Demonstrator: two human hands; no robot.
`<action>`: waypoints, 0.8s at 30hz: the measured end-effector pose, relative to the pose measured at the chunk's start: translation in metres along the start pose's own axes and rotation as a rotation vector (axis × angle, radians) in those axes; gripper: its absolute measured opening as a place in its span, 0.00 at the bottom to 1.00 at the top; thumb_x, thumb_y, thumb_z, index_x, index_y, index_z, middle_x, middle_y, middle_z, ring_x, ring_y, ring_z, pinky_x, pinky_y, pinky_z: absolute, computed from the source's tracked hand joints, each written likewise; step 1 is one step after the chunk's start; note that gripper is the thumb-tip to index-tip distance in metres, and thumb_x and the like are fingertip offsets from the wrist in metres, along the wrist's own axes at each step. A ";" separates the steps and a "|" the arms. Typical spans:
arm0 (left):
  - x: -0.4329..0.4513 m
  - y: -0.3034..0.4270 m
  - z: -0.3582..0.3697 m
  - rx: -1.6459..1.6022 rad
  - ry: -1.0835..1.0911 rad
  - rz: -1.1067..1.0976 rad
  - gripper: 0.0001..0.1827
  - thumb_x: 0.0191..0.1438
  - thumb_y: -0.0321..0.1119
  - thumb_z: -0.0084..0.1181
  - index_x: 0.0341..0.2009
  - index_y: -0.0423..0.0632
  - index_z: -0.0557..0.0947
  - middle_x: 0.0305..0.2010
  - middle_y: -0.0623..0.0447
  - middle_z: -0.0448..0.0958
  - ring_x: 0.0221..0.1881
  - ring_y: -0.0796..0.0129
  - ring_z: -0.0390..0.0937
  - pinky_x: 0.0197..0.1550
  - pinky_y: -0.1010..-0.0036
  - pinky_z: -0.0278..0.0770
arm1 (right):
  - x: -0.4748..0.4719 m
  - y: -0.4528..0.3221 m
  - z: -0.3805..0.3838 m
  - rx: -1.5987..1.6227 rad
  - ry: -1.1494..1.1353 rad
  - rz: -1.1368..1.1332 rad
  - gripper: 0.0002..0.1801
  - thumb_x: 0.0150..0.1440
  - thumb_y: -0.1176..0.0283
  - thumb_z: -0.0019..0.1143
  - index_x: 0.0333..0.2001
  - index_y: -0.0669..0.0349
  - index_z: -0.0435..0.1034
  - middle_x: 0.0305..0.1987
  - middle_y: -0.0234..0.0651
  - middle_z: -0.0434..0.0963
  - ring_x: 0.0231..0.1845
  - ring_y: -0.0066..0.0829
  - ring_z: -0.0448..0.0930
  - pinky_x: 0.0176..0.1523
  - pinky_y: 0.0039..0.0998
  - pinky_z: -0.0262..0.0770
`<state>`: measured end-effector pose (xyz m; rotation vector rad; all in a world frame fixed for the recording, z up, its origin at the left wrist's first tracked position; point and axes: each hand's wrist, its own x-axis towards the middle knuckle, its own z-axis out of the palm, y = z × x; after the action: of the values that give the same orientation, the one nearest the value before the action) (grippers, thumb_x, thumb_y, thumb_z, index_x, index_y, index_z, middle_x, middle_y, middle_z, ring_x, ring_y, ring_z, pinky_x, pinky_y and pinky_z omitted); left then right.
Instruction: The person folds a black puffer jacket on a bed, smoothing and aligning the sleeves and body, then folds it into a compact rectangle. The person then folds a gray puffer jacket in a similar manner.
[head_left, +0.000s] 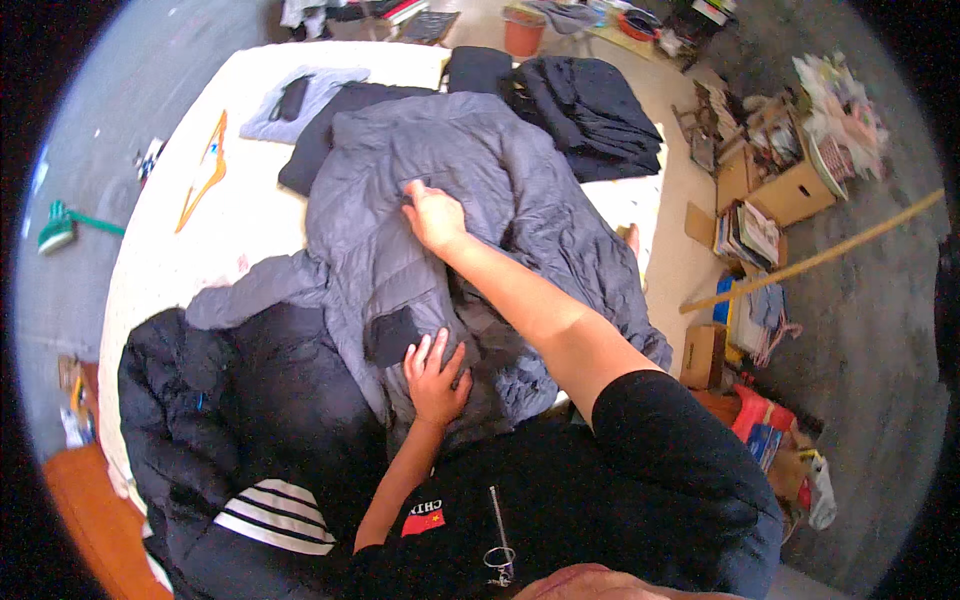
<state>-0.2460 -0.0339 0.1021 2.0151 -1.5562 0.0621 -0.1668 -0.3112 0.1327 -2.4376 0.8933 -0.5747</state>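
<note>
A grey padded jacket (472, 157) lies spread and wrinkled over a white-covered bed or table. My left hand (439, 379) rests on its lower part with the fingers spread, beside a black rectangular patch (394, 336). Farther up, my right hand (435, 217) touches the jacket's upper middle; its fingers look bent, and whether they pinch the fabric is unclear. A grey sleeve (259, 291) stretches left over a black padded jacket (285, 397), which has a white striped patch (277, 517).
Folded dark clothes (585, 112) lie at the back right of the white surface (172, 262). An orange clothes hanger (217, 176) and a grey cloth (330, 94) are at the left. Right of the bed are a wooden pole (817, 255) and a cardboard box (795, 187); a red bucket (523, 30) stands behind.
</note>
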 end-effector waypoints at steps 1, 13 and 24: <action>0.002 0.003 -0.002 -0.001 -0.017 0.010 0.27 0.44 0.39 0.64 0.53 0.57 0.81 0.67 0.48 0.67 0.65 0.46 0.63 0.67 0.47 0.53 | -0.001 0.007 -0.007 -0.009 0.023 -0.047 0.18 0.57 0.63 0.57 0.48 0.60 0.67 0.45 0.47 0.78 0.51 0.48 0.78 0.52 0.44 0.75; 0.052 0.037 -0.033 0.036 -0.130 0.057 0.28 0.54 0.39 0.60 0.60 0.47 0.76 0.68 0.41 0.65 0.68 0.43 0.59 0.70 0.49 0.51 | -0.201 0.212 -0.185 -0.298 0.438 0.424 0.29 0.58 0.56 0.58 0.56 0.64 0.68 0.55 0.54 0.75 0.53 0.52 0.77 0.57 0.45 0.72; 0.076 0.049 -0.009 0.075 -0.173 0.114 0.21 0.57 0.41 0.58 0.53 0.46 0.81 0.62 0.45 0.72 0.64 0.48 0.66 0.69 0.54 0.56 | -0.344 0.344 -0.176 0.184 -0.121 0.964 0.48 0.61 0.31 0.27 0.61 0.65 0.65 0.64 0.58 0.68 0.67 0.55 0.67 0.69 0.44 0.59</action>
<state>-0.2630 -0.1025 0.1589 2.0329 -1.8013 -0.0094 -0.6661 -0.3589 0.0045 -1.5743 1.6827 -0.1297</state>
